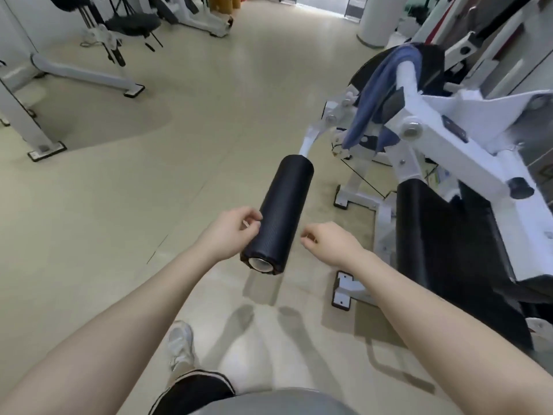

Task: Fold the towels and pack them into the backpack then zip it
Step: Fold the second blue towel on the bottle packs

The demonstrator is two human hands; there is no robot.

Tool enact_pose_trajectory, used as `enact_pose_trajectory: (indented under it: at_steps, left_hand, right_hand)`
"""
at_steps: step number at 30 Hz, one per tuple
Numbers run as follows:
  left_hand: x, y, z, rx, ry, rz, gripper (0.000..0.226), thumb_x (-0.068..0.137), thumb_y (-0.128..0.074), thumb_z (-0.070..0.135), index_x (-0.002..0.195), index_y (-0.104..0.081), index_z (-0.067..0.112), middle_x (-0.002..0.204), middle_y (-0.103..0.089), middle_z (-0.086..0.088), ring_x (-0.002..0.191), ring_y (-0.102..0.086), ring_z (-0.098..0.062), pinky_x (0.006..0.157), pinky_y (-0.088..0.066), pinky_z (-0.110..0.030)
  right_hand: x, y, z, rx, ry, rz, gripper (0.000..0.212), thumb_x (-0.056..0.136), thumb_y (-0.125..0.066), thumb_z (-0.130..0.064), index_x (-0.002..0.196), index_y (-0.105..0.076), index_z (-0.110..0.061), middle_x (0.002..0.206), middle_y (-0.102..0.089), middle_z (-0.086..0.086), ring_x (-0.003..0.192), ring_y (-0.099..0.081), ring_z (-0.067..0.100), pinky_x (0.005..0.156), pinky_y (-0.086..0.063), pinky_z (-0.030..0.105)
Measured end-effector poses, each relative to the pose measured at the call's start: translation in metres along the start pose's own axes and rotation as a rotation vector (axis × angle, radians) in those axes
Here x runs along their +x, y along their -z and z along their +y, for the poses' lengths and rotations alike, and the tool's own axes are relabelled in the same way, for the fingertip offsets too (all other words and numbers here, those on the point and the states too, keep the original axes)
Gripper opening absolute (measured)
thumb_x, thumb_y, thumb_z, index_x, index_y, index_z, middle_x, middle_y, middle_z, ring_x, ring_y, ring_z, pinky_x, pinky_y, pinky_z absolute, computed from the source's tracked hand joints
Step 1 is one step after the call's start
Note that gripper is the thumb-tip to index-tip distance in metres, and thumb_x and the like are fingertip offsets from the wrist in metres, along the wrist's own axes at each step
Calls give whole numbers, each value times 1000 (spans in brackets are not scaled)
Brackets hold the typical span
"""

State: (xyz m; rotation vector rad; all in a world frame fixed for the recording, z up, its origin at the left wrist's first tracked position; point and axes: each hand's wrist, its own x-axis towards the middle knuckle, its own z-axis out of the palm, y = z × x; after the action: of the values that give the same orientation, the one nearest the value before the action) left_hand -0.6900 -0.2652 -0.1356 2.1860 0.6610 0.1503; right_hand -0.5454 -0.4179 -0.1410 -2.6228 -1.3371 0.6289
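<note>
Both hands reach forward holding nothing: the left hand (pixel 232 232) hovers with loosely curled fingers just beside the black roller (pixel 278 215) of a gym machine (pixel 449 136), and the right hand (pixel 330 242) hangs on the roller's other side, its grip likewise loose and bare. A blue towel (pixel 377 94) is draped over the machine's white bar, well ahead and to the right; no backpack is in view. Judging by this, the task is at its start, fetching the towel, and the next move calls for reaching past the roller and lifting the towel off the bar.
</note>
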Motion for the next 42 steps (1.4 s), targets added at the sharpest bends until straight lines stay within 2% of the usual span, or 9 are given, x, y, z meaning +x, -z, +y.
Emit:
enact_pose_trajectory:
  at_steps: [5, 8, 15, 20, 25, 29, 35, 39, 42]
  left_hand:
    - [99, 101, -46, 137, -121, -104, 19, 91, -48, 15, 104, -62, 10, 86, -57, 4, 71, -50, -15, 58, -34, -18]
    - [163, 146, -53, 247, -219, -156, 20, 91, -48, 13, 103, -62, 7, 82, -54, 3, 71, -49, -15, 62, -31, -21]
    - [310, 188, -48, 237, -373, -233, 18, 91, -48, 15, 102, -61, 11, 81, -51, 9, 72, -52, -15, 67, -38, -24]
    - [430, 193, -39, 253, -507, -307, 18, 90, -49, 13, 104, -61, 10, 82, -51, 8, 74, -55, -18, 69, -40, -24]
    - [556, 181, 3, 212, -562, -423, 19, 91, -48, 12, 106, -60, 10, 79, -54, 11, 74, -55, -20, 60, -36, -7]
    - [631, 158, 57, 169, -688, -536, 19, 91, -47, 13, 105, -60, 13, 85, -57, 5, 75, -55, -20, 65, -41, -23]
    - [708, 103, 124, 91, -893, -675, 15, 90, -50, 13, 98, -63, 15, 81, -59, 11, 67, -53, -4, 59, -36, -8]
    - [745, 69, 158, 37, -972, -824, 13, 90, -50, 14, 92, -59, 25, 80, -56, 17, 64, -52, 2, 58, -37, -7]
    - [771, 54, 173, 41, -1018, -941, 13, 91, -49, 19, 95, -59, 25, 86, -59, 13, 69, -58, -6, 56, -39, -5]
  right_hand:
    - [106, 24, -73, 160, -145, 31, 25, 94, -43, -31, 107, -59, -18, 102, -65, 1, 90, -60, 22, 78, -54, 40]
    - [154, 46, -97, 211, -204, 90, 26, 93, -43, -30, 109, -60, -18, 103, -65, 0, 93, -61, 22, 80, -54, 40]
    - [258, 90, -65, 356, -489, 277, 21, 91, -43, -22, 96, -62, -17, 93, -66, 3, 88, -60, 24, 78, -52, 37]
    - [346, 120, -23, 426, -606, 413, 24, 93, -43, -18, 103, -63, -9, 99, -65, 8, 92, -59, 24, 79, -48, 35]
    - [416, 191, 34, 369, -736, 591, 23, 91, -44, -16, 100, -63, -8, 100, -65, 9, 90, -58, 24, 76, -50, 38]
    - [432, 255, 64, 297, -794, 763, 22, 92, -42, -15, 102, -61, -8, 96, -57, 3, 86, -52, 18, 73, -44, 34]
    - [433, 303, 104, -53, -1010, 933, 32, 94, -45, -16, 124, -54, -10, 136, -47, 10, 123, -43, 30, 98, -36, 39]
    - [434, 311, 137, -176, -1361, 743, 46, 95, -42, -15, 140, -35, -12, 150, -28, 15, 133, -31, 34, 103, -30, 44]
    - [435, 311, 155, -266, -1505, 589, 50, 93, -43, -9, 141, -32, -15, 147, -30, 16, 126, -34, 36, 96, -31, 43]
